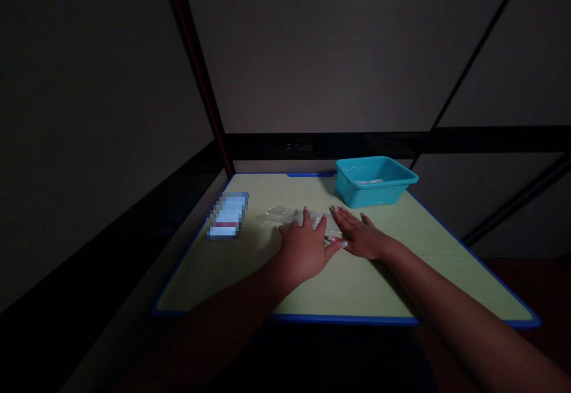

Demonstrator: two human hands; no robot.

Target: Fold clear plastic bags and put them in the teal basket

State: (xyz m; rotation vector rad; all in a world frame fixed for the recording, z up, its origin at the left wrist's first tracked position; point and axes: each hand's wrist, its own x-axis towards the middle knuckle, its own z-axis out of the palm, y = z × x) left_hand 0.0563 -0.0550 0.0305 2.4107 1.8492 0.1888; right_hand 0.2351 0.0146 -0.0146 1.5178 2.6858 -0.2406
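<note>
A clear plastic bag (279, 211) lies flat on the pale table (348, 292), partly hidden under my hands. My left hand (306, 247) rests on the bag with its fingers spread and its thumb stretched to the right. Close beside it, my right hand (360, 235) lies flat at the bag's right end, fingers stretched out toward the far left. The two thumbs nearly meet, and whether they touch I cannot tell. Neither hand grips anything that shows.
A turquoise plastic basket (375, 194) stands at the table's far right, with something whitish inside. On the left lies a phone (228, 214) with a lit, blurred screen. Blue edging runs round the table. Walls rise behind it and to the left.
</note>
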